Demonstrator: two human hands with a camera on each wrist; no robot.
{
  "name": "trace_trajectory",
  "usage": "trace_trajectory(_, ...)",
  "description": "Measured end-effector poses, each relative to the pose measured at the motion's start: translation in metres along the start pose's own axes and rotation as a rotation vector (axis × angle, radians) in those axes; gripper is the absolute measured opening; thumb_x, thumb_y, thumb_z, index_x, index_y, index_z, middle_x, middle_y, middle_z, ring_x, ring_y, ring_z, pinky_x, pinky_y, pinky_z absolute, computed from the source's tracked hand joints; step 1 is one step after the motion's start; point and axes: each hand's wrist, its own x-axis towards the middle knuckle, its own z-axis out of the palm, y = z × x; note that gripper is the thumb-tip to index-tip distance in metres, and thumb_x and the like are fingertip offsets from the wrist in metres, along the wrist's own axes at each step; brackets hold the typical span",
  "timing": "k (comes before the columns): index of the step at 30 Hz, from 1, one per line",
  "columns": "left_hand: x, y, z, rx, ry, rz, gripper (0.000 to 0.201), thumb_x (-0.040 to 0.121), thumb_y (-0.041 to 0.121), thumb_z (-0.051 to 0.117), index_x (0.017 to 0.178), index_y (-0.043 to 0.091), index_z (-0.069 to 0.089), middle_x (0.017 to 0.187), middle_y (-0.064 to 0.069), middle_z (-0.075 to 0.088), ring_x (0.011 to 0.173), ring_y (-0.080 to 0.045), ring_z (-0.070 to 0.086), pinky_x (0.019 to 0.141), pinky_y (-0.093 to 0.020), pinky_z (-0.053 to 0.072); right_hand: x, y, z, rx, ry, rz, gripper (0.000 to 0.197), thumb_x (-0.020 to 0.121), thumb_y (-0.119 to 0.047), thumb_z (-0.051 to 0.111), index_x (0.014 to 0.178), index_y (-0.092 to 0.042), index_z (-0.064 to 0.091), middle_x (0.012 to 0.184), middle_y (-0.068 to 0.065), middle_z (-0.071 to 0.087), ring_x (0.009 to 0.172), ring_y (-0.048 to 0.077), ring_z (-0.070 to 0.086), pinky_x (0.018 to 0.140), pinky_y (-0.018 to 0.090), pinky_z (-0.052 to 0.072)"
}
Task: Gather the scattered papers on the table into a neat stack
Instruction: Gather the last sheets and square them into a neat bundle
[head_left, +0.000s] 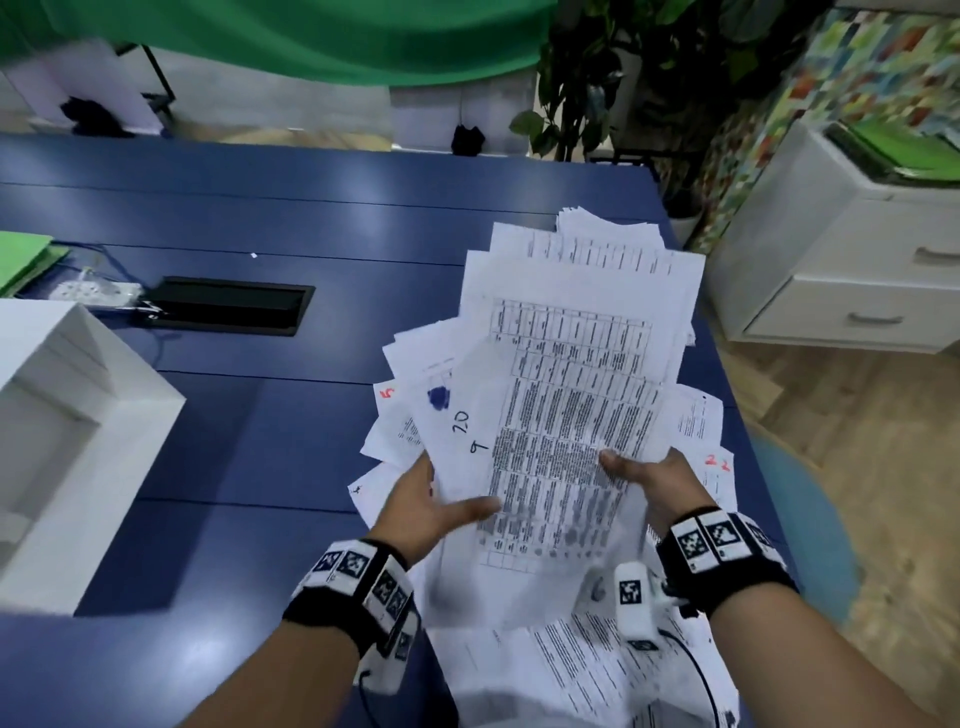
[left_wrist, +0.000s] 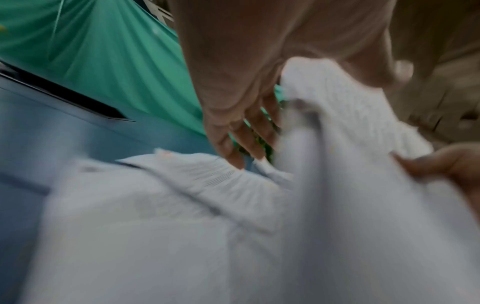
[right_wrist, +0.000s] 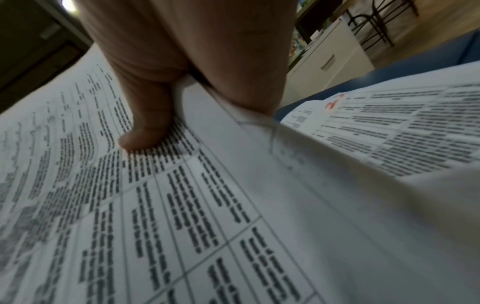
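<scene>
A fanned bundle of printed papers (head_left: 566, 364) is held up over the right part of the blue table (head_left: 260, 218). My left hand (head_left: 447, 499) grips its lower left edge, thumb on top and fingers underneath. My right hand (head_left: 641, 470) pinches the lower right edge, and its thumb (right_wrist: 145, 131) presses on the top sheet's table print. In the blurred left wrist view the sheets (left_wrist: 337, 107) pass between thumb and fingers (left_wrist: 233, 139). More loose papers (head_left: 571, 670) lie on the table under the bundle, one marked with a red number (head_left: 719, 462).
A white box (head_left: 78, 415) stands at the left edge. A black cable hatch (head_left: 228, 306) is set into the table's middle, with a green folder (head_left: 21, 260) beyond it. A white drawer cabinet (head_left: 841, 260) and a plant (head_left: 597, 78) stand off the table's right side.
</scene>
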Motion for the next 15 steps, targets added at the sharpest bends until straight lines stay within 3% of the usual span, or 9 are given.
trace_trajectory(2,0.01,0.019,0.006,-0.116,0.025,0.002,0.045,0.064,0.015,0.087,0.091,0.02,0.052,0.08,0.02,0.068,0.089,-0.004,0.068,0.083,-0.022,0.051,-0.01,-0.011,0.006,-0.036,-0.01,-0.039,0.114,0.051,-0.038,0.09,0.14,-0.008,0.027,0.139,0.019,0.042,0.128,0.034,0.041,0.106,0.052,0.029)
trace_trajectory(5,0.025,0.037,0.004,-0.249,0.175,0.039,0.069,0.048,0.029,0.095,0.102,0.008,0.059,0.091,0.0,0.075,0.09,-0.015,0.071,0.089,-0.038,0.055,-0.026,-0.034,0.007,-0.102,-0.072,-0.134,0.093,0.038,-0.054,0.092,0.108,-0.013,0.047,0.098,0.009,0.058,0.087,0.027,0.057,0.085,0.048,0.043)
trace_trajectory(7,0.029,0.046,0.001,-0.216,0.241,0.055,0.082,0.048,0.037,0.094,0.11,0.002,0.053,0.096,-0.007,0.071,0.088,-0.016,0.068,0.093,-0.036,0.052,-0.036,-0.053,0.007,-0.087,-0.063,-0.214,0.1,0.055,-0.041,0.09,0.13,0.001,0.037,0.119,0.031,0.054,0.115,0.046,0.05,0.098,0.049,0.038)
trace_trajectory(9,0.033,0.048,-0.003,-0.228,0.281,0.056,0.086,0.048,0.042,0.093,0.107,-0.003,0.048,0.082,-0.009,0.066,0.07,-0.019,0.062,0.087,-0.033,0.053,-0.043,-0.066,0.006,-0.08,-0.065,-0.266,0.106,0.056,-0.041,0.089,0.131,0.01,0.034,0.126,0.037,0.05,0.126,0.048,0.043,0.106,0.05,0.031)
trace_trajectory(10,0.032,0.049,-0.005,-0.232,0.278,0.04,0.084,0.046,0.046,0.092,0.099,-0.003,0.05,0.07,-0.008,0.061,0.062,-0.02,0.056,0.08,-0.03,0.055,-0.046,-0.069,0.008,-0.088,-0.069,-0.299,0.096,0.057,-0.04,0.089,0.122,0.014,0.044,0.12,0.036,0.055,0.121,0.048,0.048,0.105,0.053,0.033)
trace_trajectory(12,0.027,0.055,-0.006,-0.212,0.265,0.057,0.054,0.054,0.035,0.091,0.077,0.004,0.054,0.05,0.001,0.057,0.052,-0.015,0.057,0.06,-0.01,0.051,-0.042,-0.067,0.005,-0.073,-0.1,-0.358,0.033,0.065,-0.023,0.085,0.071,0.001,0.064,0.076,0.024,0.068,0.089,0.039,0.069,0.096,0.049,0.043)
trace_trajectory(13,0.025,0.056,-0.005,-0.222,0.251,0.067,0.037,0.06,0.02,0.088,0.073,0.006,0.056,0.049,0.009,0.062,0.051,-0.005,0.062,0.055,-0.003,0.046,-0.042,-0.065,0.004,-0.061,-0.128,-0.399,0.026,0.066,-0.013,0.084,0.053,-0.011,0.061,0.058,0.008,0.067,0.067,0.025,0.072,0.081,0.042,0.053)
trace_trajectory(14,0.024,0.057,-0.004,-0.241,0.241,0.081,0.029,0.063,0.007,0.085,0.077,0.005,0.06,0.055,0.011,0.068,0.057,0.004,0.066,0.056,-0.001,0.046,-0.041,-0.063,0.007,-0.067,-0.149,-0.447,0.029,0.062,-0.009,0.084,0.049,-0.016,0.059,0.053,-0.002,0.065,0.055,0.014,0.067,0.073,0.03,0.045)
trace_trajectory(15,0.021,0.06,-0.003,-0.26,0.23,0.116,0.03,0.062,-0.001,0.083,0.084,0.001,0.062,0.067,0.008,0.073,0.064,0.005,0.068,0.059,-0.004,0.048,-0.041,-0.062,0.009,-0.053,-0.174,-0.459,0.024,0.058,-0.009,0.085,0.05,-0.014,0.063,0.056,-0.005,0.067,0.055,0.012,0.066,0.07,0.033,0.049)
